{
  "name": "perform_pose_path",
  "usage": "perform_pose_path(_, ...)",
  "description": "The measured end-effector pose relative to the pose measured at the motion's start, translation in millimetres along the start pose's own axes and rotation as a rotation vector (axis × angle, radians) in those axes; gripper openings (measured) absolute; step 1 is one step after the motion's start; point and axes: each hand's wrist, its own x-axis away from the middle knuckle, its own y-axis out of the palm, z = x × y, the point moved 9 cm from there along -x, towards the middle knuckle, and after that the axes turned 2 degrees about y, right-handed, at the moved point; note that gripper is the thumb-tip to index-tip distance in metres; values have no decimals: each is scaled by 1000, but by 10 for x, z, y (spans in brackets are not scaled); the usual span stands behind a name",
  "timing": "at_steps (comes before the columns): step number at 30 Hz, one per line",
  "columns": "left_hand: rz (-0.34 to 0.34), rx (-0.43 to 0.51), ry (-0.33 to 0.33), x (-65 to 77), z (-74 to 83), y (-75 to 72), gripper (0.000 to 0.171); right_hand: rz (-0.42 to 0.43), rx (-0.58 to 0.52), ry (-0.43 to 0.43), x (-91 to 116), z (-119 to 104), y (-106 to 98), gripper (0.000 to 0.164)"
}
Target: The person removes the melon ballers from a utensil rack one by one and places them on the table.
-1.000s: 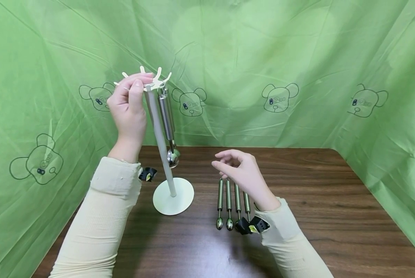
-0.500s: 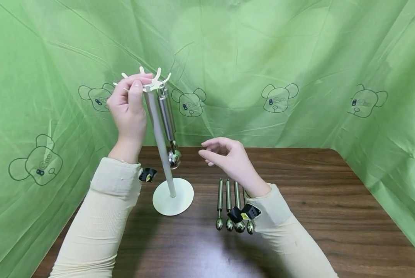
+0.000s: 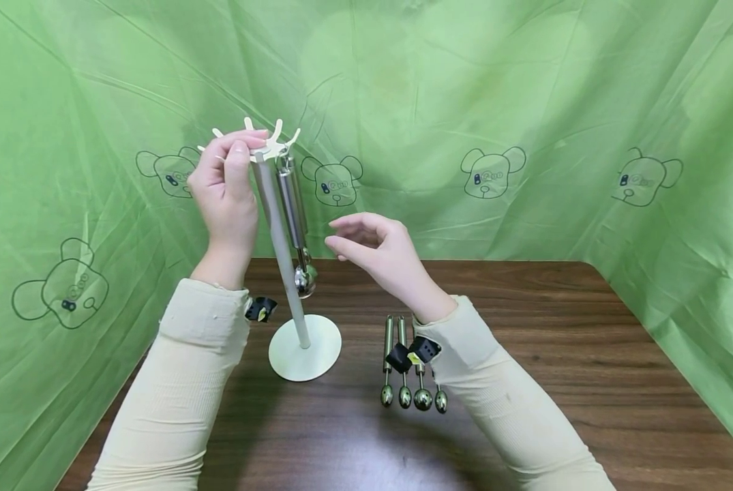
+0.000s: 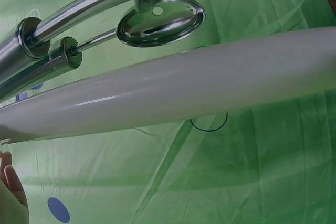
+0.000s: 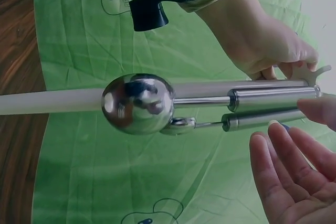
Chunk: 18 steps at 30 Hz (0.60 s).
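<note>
My left hand (image 3: 225, 184) grips the hooked top (image 3: 273, 149) of a pale, upright utensil stand (image 3: 282, 252). From a hook on the right side of that top hang two steel melon ballers (image 3: 289, 204). The right wrist view shows a large round bowl (image 5: 139, 103) on the nearer one. An oval scoop with a small hole (image 4: 160, 22) belongs to the other, seen in the left wrist view. To the right of these, apart from them, my right hand (image 3: 378, 256) is raised with loosely bent fingers and holds nothing.
Several more melon ballers (image 3: 387, 392) lie side by side on the dark wooden table (image 3: 544, 341), partly hidden under my right wrist. The stand's round white base (image 3: 307, 365) is left of them. Green cloth (image 3: 403, 102) surrounds the table at the back and sides.
My right hand has risen and moved left, away from the melon ballers on the table and closer to the hanging ones. The left hand stays on the stand's top.
</note>
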Motion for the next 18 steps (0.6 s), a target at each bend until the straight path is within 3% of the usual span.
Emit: perform_pose_path(18,2,-7,-14,8,3,4,27,-42,-36,9,-207,-61,249,31)
